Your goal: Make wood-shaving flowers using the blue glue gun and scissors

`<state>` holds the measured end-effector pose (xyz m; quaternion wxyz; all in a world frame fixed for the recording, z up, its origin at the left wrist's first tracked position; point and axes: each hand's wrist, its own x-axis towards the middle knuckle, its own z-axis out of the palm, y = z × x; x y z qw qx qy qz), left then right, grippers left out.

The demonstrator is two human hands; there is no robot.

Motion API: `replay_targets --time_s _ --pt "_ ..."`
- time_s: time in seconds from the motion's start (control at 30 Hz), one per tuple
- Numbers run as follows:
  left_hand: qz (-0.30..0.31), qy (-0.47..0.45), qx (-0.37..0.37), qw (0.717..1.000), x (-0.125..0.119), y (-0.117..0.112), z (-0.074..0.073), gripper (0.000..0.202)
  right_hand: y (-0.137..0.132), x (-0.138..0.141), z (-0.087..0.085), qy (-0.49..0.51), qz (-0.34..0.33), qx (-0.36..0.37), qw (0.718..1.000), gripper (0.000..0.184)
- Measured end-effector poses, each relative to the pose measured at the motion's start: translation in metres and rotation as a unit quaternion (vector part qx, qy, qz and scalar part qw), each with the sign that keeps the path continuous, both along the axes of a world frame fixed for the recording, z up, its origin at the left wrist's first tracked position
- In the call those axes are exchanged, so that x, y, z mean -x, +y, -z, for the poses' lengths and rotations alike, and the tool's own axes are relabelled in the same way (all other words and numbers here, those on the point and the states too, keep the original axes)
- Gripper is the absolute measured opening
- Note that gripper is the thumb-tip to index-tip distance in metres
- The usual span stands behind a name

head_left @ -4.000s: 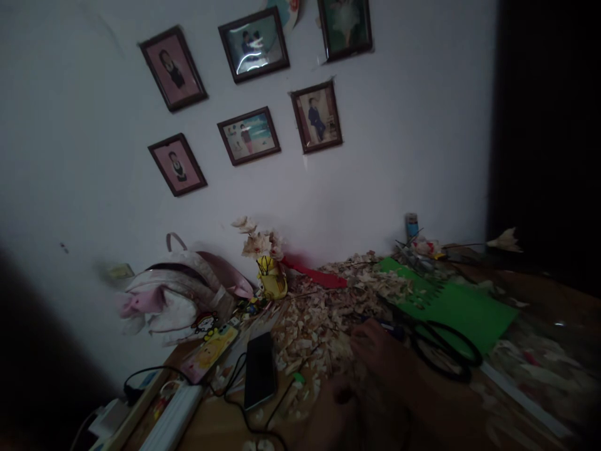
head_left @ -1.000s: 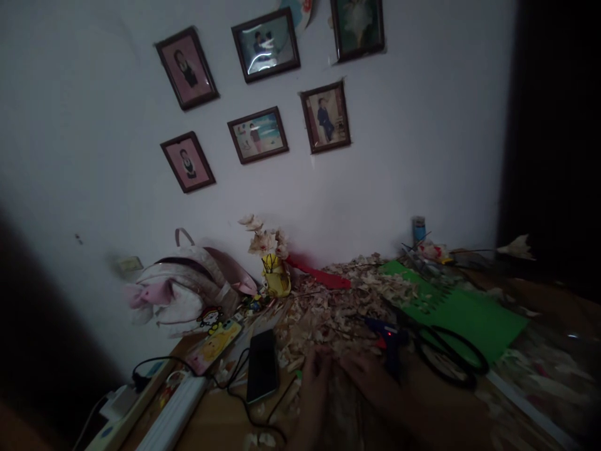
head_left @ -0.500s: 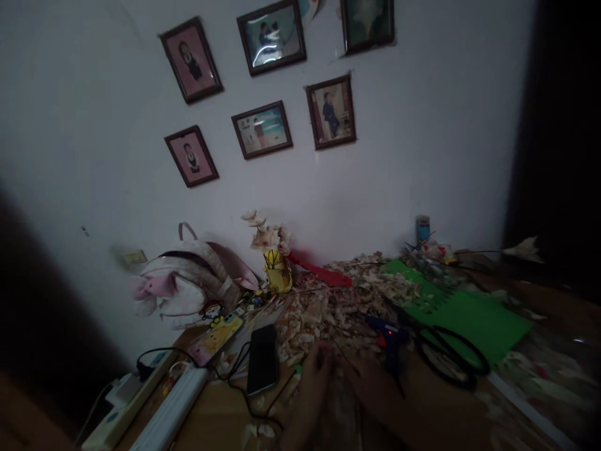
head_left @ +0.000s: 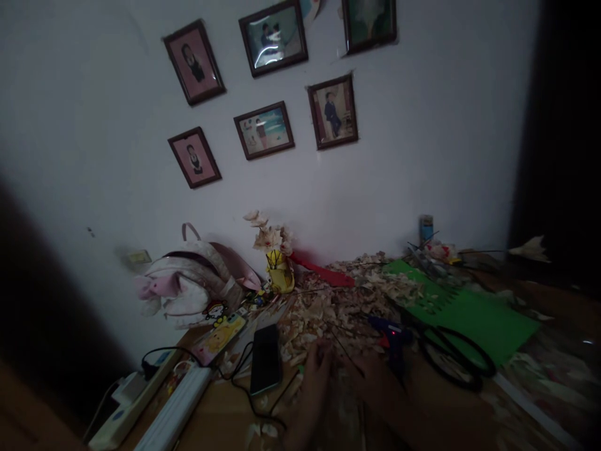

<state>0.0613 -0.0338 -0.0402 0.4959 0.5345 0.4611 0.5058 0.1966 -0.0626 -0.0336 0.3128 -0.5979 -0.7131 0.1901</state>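
My left hand (head_left: 317, 379) is bunched at the bottom middle of the view, its fingers closed at the edge of a heap of pale wood shavings (head_left: 328, 319). Dim light hides what they pinch. My right hand (head_left: 375, 382) is close beside it, and a thin dark wire (head_left: 345, 352) runs up from its fingertips. A blue hot glue gun (head_left: 392, 338) with a small red light stands just beyond my right hand. Black-handled scissors (head_left: 453, 358) lie further right, on a green paper sheet (head_left: 474, 316).
A black phone (head_left: 265, 360) and its cable lie left of my hands. Further left are a white power strip (head_left: 126, 407), a white tube (head_left: 173, 413) and a pink-and-white backpack (head_left: 188, 285). Shaving flowers stand in a yellow holder (head_left: 280, 272) against the wall, below framed photos (head_left: 264, 130).
My hands have moved left from the scissors and come together, with the thin wire now showing between them. The glue gun, earlier covered by my hand, stands visible. The view has shifted slightly.
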Motion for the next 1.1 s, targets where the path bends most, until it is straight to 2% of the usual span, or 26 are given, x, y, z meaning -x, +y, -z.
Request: replay_targets --time_s 0.1,0.23,0.37,0.47,0.57,0.8,1.0,1.1 --pt "0.021 0.026 -0.014 0.999 0.0 0.0 0.006 0.025 -0.001 0.0 0.001 -0.011 0.011 -0.006 1.0 0.043" --pt "0.044 0.074 -0.036 0.996 0.0 -0.003 0.009 0.028 0.0 -0.001 0.005 0.001 0.019 -0.031 0.999 0.038" --pt "0.057 0.128 -0.06 0.988 -0.004 -0.008 0.005 0.028 0.002 -0.002 0.001 0.014 0.029 -0.011 0.999 0.037" --pt "0.074 0.138 -0.069 0.985 -0.006 -0.012 -0.001 0.022 0.004 -0.005 -0.006 0.026 0.046 0.028 0.998 0.038" --pt "0.076 0.146 -0.078 0.983 -0.008 -0.015 -0.003 0.02 0.006 -0.008 -0.008 0.046 0.053 0.026 0.997 0.037" --pt "0.077 0.179 -0.074 0.978 -0.007 -0.017 0.001 0.02 0.007 -0.015 0.006 0.142 0.046 -0.08 0.986 0.037" --pt "0.073 0.17 -0.044 0.982 -0.009 -0.02 -0.003 0.024 0.005 -0.024 0.02 0.171 0.108 -0.228 0.952 0.042" --pt "0.066 0.152 -0.038 0.986 -0.01 -0.02 -0.006 0.022 0.0 -0.026 0.02 0.167 0.139 -0.228 0.949 0.053"
